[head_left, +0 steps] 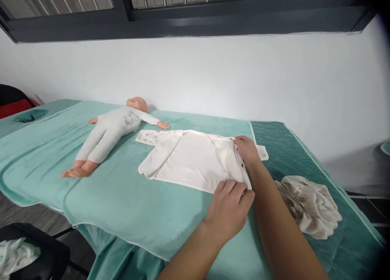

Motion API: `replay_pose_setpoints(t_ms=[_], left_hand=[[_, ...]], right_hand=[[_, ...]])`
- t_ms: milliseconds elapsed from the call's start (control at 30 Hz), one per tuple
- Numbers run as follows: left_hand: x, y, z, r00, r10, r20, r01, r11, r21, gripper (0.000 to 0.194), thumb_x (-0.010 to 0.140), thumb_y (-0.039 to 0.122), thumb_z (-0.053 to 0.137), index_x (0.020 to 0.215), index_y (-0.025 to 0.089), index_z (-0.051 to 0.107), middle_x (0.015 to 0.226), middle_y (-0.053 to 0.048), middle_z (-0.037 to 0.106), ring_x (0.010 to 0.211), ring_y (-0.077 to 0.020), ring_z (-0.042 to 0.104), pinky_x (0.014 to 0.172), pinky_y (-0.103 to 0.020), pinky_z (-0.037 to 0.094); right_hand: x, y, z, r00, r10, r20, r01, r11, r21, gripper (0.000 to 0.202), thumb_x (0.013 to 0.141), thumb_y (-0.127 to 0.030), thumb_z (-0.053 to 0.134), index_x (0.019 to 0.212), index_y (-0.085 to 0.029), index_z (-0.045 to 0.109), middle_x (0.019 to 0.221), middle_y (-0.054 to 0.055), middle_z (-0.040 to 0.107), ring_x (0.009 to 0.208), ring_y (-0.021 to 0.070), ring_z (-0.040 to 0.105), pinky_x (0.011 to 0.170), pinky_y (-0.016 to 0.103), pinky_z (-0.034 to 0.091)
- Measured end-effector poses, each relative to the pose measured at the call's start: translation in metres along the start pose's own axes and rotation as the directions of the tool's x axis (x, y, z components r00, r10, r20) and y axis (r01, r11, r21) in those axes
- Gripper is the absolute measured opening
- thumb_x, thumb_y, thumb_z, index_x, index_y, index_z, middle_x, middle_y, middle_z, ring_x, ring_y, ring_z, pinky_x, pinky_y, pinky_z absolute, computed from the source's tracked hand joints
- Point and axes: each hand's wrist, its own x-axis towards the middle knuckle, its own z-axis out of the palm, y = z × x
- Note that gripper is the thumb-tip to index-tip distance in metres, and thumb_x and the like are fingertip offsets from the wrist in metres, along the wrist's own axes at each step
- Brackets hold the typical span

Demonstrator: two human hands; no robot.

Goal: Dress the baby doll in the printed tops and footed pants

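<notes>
A small white baby shirt (195,160) lies spread on the green bed cover, with an open front edge that carries dark snaps. My left hand (230,205) is closed on the shirt's lower corner nearest me. Farther up the same edge, my right hand (247,152) grips the fabric near the collar end; its fingertips are partly hidden. One sleeve reaches left and shows a grey print on its inner side, while the end of the other pokes out beyond my right hand. To the left, a baby doll (114,128) in a white bodysuit lies on its back, apart from both hands.
Crumpled patterned cloth (310,207) rests beside my right forearm on the darker quilted cover (268,130). A white wall (195,77) and a window frame (213,22) run behind the bed. At the lower left stands a black chair (51,247) with bunched fabric (18,255).
</notes>
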Motion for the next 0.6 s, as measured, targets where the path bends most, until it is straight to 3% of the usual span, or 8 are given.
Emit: replay_pose_setpoints(t_ms=[100,167,233,367,467,600], left_hand=[[0.001,0.000,-0.004,0.997,0.055,0.059,-0.053,0.998,-0.032,0.029,0.095,0.011,0.042,0.120,0.020,0.054,0.108,-0.006,0.064,0.100,-0.0203,0.053,0.080,-0.037,0.041],[0.003,0.002,-0.006,0.995,0.029,0.091,-0.024,0.999,-0.048,0.033,0.095,0.012,0.044,0.125,0.021,0.051,0.115,-0.006,0.062,0.106,-0.0207,0.052,0.085,-0.038,0.041],[0.005,0.004,-0.006,0.991,-0.090,0.099,0.093,0.995,-0.029,0.034,0.094,0.020,0.050,0.128,0.021,0.048,0.119,-0.007,0.059,0.108,-0.0227,0.051,0.088,-0.040,0.042],[0.008,0.006,0.000,0.941,-0.326,0.094,0.322,0.945,0.053,0.035,0.088,0.031,0.059,0.120,0.019,0.051,0.111,-0.008,0.057,0.101,-0.0267,0.051,0.083,-0.044,0.045],[0.006,0.004,0.003,0.938,-0.334,0.098,0.325,0.941,0.098,0.022,0.088,0.020,0.054,0.110,0.020,0.054,0.101,-0.006,0.057,0.094,-0.0257,0.051,0.079,-0.043,0.045],[0.001,0.002,0.002,0.962,-0.265,0.065,0.258,0.961,0.102,0.020,0.086,0.009,0.050,0.101,0.020,0.056,0.095,-0.005,0.055,0.089,-0.0230,0.050,0.073,-0.039,0.043]], right_hand=[[0.001,0.000,-0.004,1.000,-0.013,0.028,0.015,0.997,-0.070,0.028,0.067,-0.037,0.056,0.087,-0.019,0.065,0.066,-0.001,0.060,0.057,0.0143,0.047,0.057,0.027,0.035],[0.001,0.000,-0.006,0.998,-0.013,0.064,0.020,0.995,-0.096,0.031,0.068,-0.040,0.057,0.089,-0.019,0.066,0.065,-0.001,0.060,0.055,0.0139,0.046,0.056,0.027,0.035],[0.001,0.001,-0.007,0.997,-0.012,0.078,0.022,0.993,-0.117,0.033,0.070,-0.041,0.057,0.091,-0.018,0.066,0.064,0.000,0.061,0.054,0.0139,0.046,0.054,0.027,0.035],[0.001,0.004,-0.007,0.998,-0.025,0.057,0.034,0.986,-0.161,0.035,0.072,-0.040,0.055,0.095,-0.017,0.066,0.072,0.002,0.066,0.058,0.0151,0.051,0.056,0.027,0.038],[0.003,0.007,-0.005,0.997,-0.046,0.062,0.057,0.980,-0.192,0.035,0.075,-0.038,0.052,0.100,-0.017,0.065,0.081,0.005,0.070,0.061,0.0156,0.054,0.057,0.027,0.040],[0.006,0.011,-0.004,0.995,-0.068,0.070,0.084,0.962,-0.259,0.033,0.080,-0.037,0.049,0.102,-0.017,0.064,0.090,0.007,0.072,0.066,0.0175,0.058,0.061,0.028,0.042]])
